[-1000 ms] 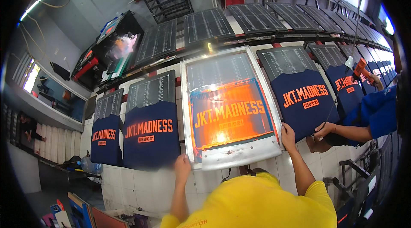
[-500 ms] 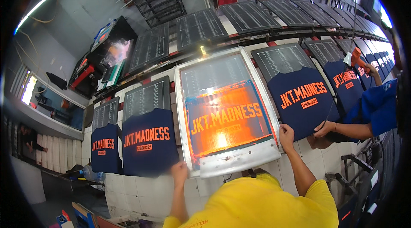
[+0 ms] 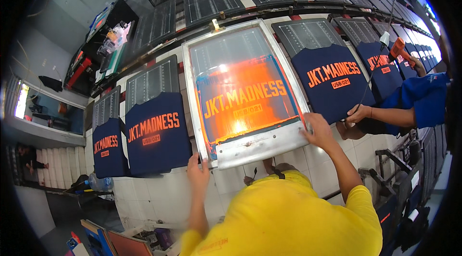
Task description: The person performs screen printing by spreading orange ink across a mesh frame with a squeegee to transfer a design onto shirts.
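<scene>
A metal-framed printing screen lies over a platen in front of me, its mesh coated with orange ink around block lettering. Across its near end sits a wide silver metal piece with bolts, which looks like a squeegee. My left hand is at the near left corner of the frame, fingers apart and slightly blurred. At the near right corner is my right hand, thumb and fingers parted beside the metal piece's end. Whether either hand touches the frame is hard to tell.
Navy shirts with orange print lie on platens to the left and right. At the right a co-worker in a blue sleeve holds an orange heat gun. Another row of dark platens runs behind.
Both hands have gone from closed fingers at the near corners to parted fingers. The view has shifted, so the screen appears higher and further left. The screen and metal piece keep their arrangement.
</scene>
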`<state>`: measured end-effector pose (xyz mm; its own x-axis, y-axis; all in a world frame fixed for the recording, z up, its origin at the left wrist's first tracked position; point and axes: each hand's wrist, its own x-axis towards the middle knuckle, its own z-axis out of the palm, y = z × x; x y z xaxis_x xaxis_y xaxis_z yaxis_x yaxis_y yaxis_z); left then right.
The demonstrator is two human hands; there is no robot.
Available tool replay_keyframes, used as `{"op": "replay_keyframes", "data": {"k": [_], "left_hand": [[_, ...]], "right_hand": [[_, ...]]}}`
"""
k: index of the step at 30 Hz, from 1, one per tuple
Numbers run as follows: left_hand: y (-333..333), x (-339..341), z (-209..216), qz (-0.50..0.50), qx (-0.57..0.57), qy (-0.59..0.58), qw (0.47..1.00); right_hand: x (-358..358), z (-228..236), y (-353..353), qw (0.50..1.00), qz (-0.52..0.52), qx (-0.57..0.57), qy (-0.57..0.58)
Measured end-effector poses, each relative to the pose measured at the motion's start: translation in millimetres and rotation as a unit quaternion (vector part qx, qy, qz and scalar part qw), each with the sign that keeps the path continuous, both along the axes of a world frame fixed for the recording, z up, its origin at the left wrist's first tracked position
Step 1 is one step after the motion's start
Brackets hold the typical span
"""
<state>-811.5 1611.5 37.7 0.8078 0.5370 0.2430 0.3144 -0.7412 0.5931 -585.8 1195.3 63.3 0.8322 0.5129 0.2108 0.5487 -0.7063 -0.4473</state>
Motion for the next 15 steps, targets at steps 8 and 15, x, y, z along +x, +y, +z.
{"op": "replay_keyframes", "data": {"k": [8, 15], "left_hand": [[-40, 23, 61, -0.282, 0.196, 0.125, 0.931], [-21, 104, 68, -0.278, 0.142, 0.250, 0.917]], "right_hand": [[-3, 33, 8, 0.959, 0.218, -0.182, -0.007], [41, 31, 38, 0.969, 0.144, -0.196, -0.049]]}}
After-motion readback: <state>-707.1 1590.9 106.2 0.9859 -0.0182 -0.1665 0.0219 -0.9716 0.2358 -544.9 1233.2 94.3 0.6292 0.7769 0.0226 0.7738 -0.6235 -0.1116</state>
